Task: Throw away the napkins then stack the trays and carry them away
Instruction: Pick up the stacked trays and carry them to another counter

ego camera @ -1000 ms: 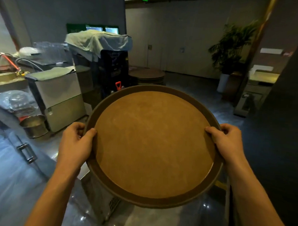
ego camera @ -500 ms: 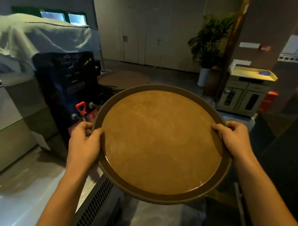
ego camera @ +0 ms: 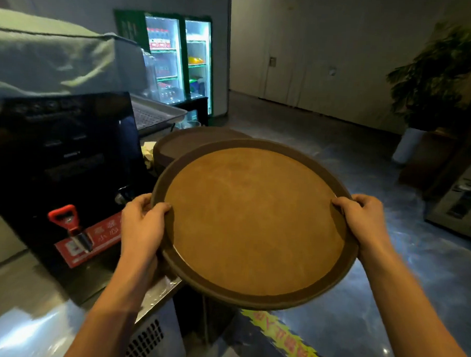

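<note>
I hold a round brown tray (ego camera: pixel 254 219) with a dark rim in front of me, tilted slightly. My left hand (ego camera: pixel 142 224) grips its left rim and my right hand (ego camera: pixel 362 221) grips its right rim. Its top is bare. Whether more trays sit under it is hidden. Just beyond it, a pile of similar round brown trays (ego camera: pixel 182 143) rests on a surface, partly covered by the held tray. A crumpled pale napkin (ego camera: pixel 149 154) lies beside that pile.
A black hot-water dispenser (ego camera: pixel 65 154) with a red tap (ego camera: pixel 68 219) stands on the steel counter (ego camera: pixel 16 298) at left. A cloth-covered machine (ego camera: pixel 50 59) sits behind it. Lit drinks fridges (ego camera: pixel 177 59) stand at the back. A potted plant (ego camera: pixel 433 79) and cabinet (ego camera: pixel 462 204) are at right.
I have walked forward and turned left with the tray. The dispenser and the pile of trays are now closer, and the fridges have come into view. Both hands keep their grip.
</note>
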